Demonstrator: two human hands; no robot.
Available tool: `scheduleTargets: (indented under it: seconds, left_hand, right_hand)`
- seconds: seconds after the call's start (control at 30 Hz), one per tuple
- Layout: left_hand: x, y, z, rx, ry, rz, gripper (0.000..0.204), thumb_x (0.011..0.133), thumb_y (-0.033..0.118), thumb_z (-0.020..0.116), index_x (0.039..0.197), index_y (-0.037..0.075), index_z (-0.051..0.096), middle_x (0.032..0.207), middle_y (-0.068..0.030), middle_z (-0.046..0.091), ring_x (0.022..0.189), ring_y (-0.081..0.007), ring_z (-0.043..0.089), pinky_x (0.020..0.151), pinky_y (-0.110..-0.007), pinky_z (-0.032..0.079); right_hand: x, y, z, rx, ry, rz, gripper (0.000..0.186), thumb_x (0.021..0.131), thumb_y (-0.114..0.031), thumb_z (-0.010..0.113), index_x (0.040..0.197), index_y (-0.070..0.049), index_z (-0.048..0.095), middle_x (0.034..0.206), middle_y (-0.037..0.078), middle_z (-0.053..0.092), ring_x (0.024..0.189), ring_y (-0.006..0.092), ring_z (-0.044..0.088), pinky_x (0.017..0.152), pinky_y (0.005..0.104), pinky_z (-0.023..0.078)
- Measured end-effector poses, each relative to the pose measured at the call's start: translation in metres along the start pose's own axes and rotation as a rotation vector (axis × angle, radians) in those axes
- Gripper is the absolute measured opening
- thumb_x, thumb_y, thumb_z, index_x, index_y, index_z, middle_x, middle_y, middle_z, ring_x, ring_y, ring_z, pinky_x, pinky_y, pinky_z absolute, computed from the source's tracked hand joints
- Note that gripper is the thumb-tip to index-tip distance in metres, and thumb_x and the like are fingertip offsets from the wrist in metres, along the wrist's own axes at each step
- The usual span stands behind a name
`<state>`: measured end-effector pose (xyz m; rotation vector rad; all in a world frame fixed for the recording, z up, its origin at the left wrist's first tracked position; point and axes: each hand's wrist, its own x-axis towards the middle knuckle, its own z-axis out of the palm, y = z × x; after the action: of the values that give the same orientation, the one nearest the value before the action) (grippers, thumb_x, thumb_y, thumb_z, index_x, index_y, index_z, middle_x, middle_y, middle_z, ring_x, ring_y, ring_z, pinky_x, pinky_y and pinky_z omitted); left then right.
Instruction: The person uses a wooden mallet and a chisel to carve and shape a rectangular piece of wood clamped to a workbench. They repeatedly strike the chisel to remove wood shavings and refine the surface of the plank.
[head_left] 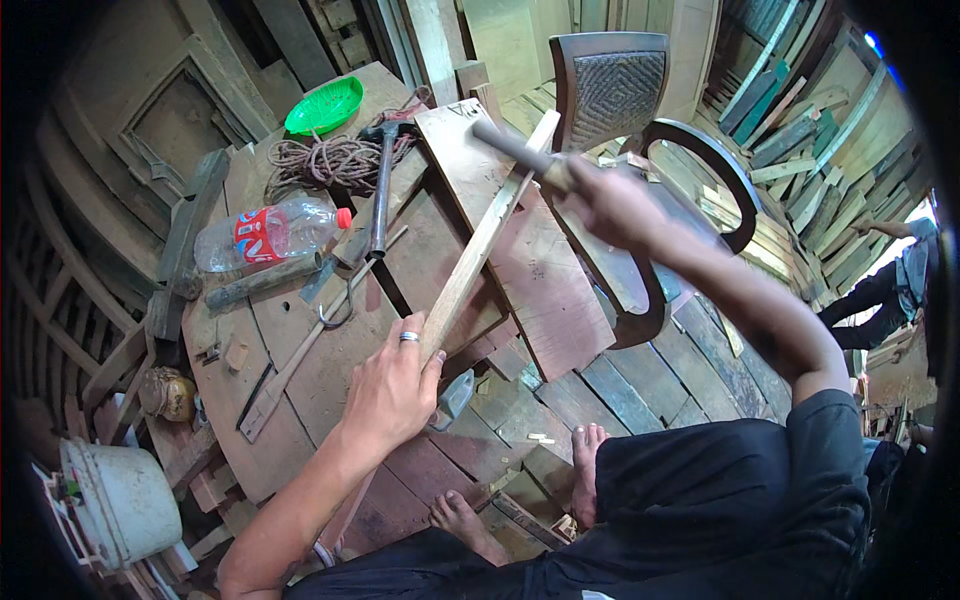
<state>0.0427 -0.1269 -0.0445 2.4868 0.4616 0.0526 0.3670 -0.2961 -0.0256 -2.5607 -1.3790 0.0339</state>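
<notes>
My left hand (pixel 385 385), with a ring on one finger, is wrapped round the near end of a pale wooden strip (pixel 480 250). The strip slants away to the right, its far part over a wide wooden board (pixel 545 290). In my right hand (pixel 612 200), smeared by motion, is a file (pixel 510 146) with a dark blade and a light handle. The blade crosses the strip near its far end; whether they touch I cannot tell. Close to my left hand, a grey-blue object (pixel 455 398) is partly hidden.
On the wooden bench (pixel 300 385) are a hammer (pixel 383 190), coiled rope (pixel 325 165), a green basket (pixel 325 106), a plastic bottle (pixel 270 235) and a mallet-like tool (pixel 265 280). A chair (pixel 612 95) stands beyond; a white bucket (pixel 120 500) is at left, another person (pixel 885 290) far right.
</notes>
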Motion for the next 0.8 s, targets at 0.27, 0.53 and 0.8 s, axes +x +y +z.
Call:
scheduleTargets:
  seconds: [0.27,0.53,0.8]
  left_hand:
    - [-0.002,-0.001,-0.001,0.038,0.036,0.019,0.047,0.102,0.021,0.059,0.141,-0.002,0.044,0.123,-0.0309,0.063,0.099,-0.0546,0.068,0.087,-0.062,0.055]
    - [-0.006,-0.012,0.002,0.077,-0.001,-0.006,0.048,0.102,0.021,0.060,0.141,-0.003,0.044,0.122,-0.0314,0.063,0.100,-0.0547,0.067,0.086,-0.062,0.054]
    - [0.003,0.000,0.005,0.015,0.017,0.019,0.050,0.103,0.023,0.061,0.143,0.000,0.044,0.125,-0.0341,0.064,0.105,-0.0566,0.065,0.090,-0.063,0.052]
  right_hand:
    - [0.001,-0.003,-0.006,-0.021,-0.051,-0.001,0.029,0.101,-0.030,0.061,0.114,-0.007,0.048,0.081,0.025,0.070,0.075,0.0476,0.070,0.066,0.0599,0.054]
    - [-0.051,-0.093,0.004,0.088,-0.306,-0.300,0.028,0.103,-0.029,0.059,0.114,-0.007,0.046,0.069,0.023,0.066,0.067,0.0483,0.069,0.063,0.0597,0.054]
    - [0.031,0.025,-0.025,-0.065,0.093,0.171,0.031,0.103,-0.030,0.062,0.117,-0.006,0.050,0.078,0.027,0.069,0.076,0.0495,0.070,0.066,0.0590,0.054]
